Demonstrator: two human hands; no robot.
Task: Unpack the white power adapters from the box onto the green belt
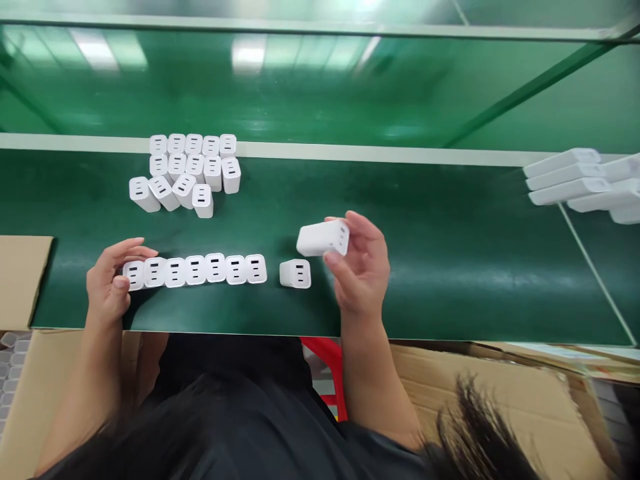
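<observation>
My right hand [361,267] holds a white charger block [320,239] on its side between thumb and fingers, its slotted end turned to the right. Just below it, a single white block [295,274] rests on the green table with its slots showing. To the left, several white blocks [195,270] stand side by side in a row, slotted ends up. My left hand [117,273] is at the left end of that row, its thumb and fingers around the endmost block [134,275].
Several more white blocks [194,164] are grouped in rows at the back left of the green table [450,267]. Long white pieces [570,180] are stacked at the far right. Cardboard [23,280] lies at the left edge, and boxes [500,400] are below the front edge.
</observation>
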